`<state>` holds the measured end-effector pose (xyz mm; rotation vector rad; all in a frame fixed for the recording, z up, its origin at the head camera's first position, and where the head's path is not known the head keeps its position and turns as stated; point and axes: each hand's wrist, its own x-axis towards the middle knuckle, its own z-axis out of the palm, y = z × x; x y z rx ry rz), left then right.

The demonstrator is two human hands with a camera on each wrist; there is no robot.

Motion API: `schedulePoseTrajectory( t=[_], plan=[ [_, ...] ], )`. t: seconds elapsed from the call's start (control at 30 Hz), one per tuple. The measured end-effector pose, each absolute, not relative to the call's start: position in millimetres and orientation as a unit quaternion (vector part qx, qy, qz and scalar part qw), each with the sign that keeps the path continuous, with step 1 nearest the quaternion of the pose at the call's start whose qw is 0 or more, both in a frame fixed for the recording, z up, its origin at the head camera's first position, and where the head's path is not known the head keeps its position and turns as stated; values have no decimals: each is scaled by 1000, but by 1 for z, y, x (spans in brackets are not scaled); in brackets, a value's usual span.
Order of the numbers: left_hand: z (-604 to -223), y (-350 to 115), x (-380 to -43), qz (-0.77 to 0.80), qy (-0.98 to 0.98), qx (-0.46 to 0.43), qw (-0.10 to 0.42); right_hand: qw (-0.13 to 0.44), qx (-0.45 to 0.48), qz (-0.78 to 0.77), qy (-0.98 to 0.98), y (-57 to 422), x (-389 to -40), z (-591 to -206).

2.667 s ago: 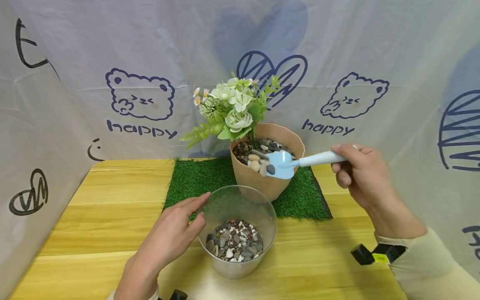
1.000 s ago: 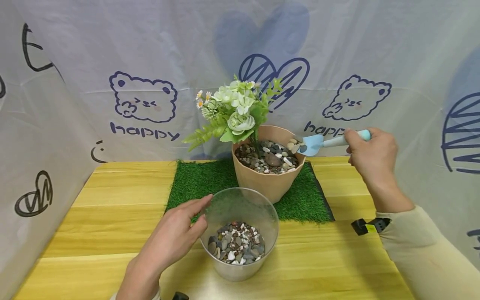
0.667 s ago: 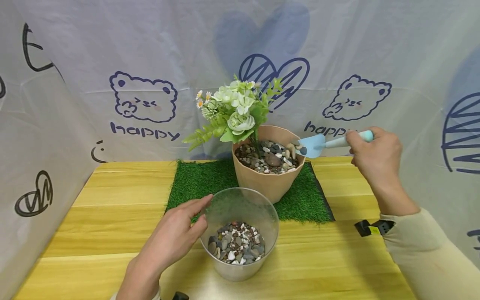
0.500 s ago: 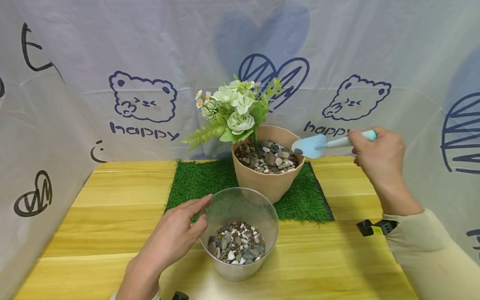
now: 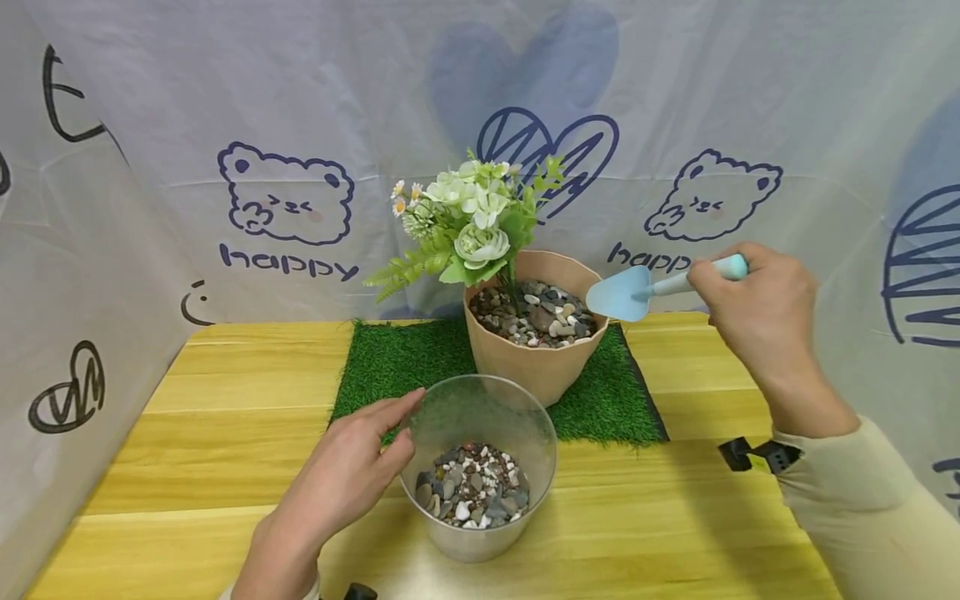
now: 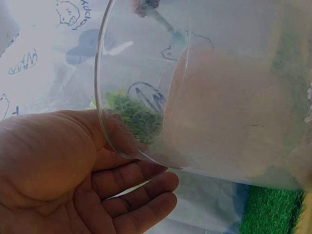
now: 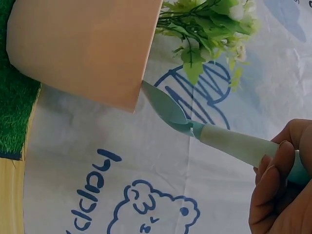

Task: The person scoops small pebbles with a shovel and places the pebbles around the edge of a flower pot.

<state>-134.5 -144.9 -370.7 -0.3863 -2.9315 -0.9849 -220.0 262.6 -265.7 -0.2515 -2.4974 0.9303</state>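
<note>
My right hand (image 5: 765, 308) grips the pale handle of a light blue trowel (image 5: 621, 295). The trowel's blade is bare and tilts down over the right rim of a peach flower pot (image 5: 525, 367); its tip meets the rim in the right wrist view. Pebbles (image 5: 551, 317) fill the pot around a bunch of artificial flowers (image 5: 480, 217). My left hand (image 5: 348, 458) rests its fairly straight fingers and thumb against the left side of a clear plastic bucket (image 5: 480, 542). Mixed stones (image 5: 474, 487) lie in the bottom of that bucket.
The pot stands on a green artificial grass mat (image 5: 405, 350) on a wooden table (image 5: 217, 425). A printed white cloth (image 5: 390, 100) hangs close behind the pot and along both sides. The bucket stands in front of the pot.
The right hand moved the loaded trowel from the pot's front to its right rim and tilted it. Its pebbles slid into the pot, leaving the blade bare. The left hand stayed at the bucket.
</note>
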Motion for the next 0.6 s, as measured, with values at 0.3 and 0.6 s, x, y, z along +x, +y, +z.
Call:
schedulePoseTrajectory(
  t=[0.3,0.6],
  plan=[
    [-371,-146,-134,-318,-940,-125,15,267,-8,460,-846,240,-196,-262],
    [-370,-145,-134,-320,-938,-132,20,165,185,441,-863,193,-158,-284]
  ],
)
